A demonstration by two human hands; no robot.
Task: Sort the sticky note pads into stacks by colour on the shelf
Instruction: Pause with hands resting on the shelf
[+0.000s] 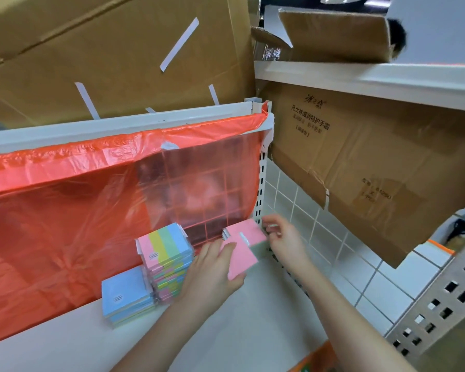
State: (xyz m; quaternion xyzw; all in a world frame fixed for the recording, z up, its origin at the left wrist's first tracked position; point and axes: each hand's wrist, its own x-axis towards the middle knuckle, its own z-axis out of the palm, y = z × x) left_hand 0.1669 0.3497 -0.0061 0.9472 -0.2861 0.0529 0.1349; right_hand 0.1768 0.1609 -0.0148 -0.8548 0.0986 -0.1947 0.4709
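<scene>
A: What is being handled?

B: A flat pink square sticky note pad (pixel 240 260), held tilted just above the pale shelf board (pixel 253 312). The left hand (pixel 212 275) grips it, thumb curled over its top face. Behind it, in the back right corner, sits a low stack of pink pads (pixel 246 230).

A: And the other hand?

B: The right hand (pixel 285 238) is at the far side of that pink stack. It is blurred; the fingers look curled, but I cannot tell whether they hold anything.

A: What else is sorted?

B: Left of the left hand stands a tall stack of striped pink, yellow, green and blue pads (pixel 168 260), and beside that a lower stack of light blue pads (pixel 125 300). Red translucent plastic sheeting (pixel 65 210) hangs behind; a brown cardboard sheet (pixel 360 167) leans at the right.

A: Where is the risk?

B: The left wrist is close to the tall striped stack; I judge a careless sweep could topple it. The held pad could also land skewed and slide off the pink stack.
</scene>
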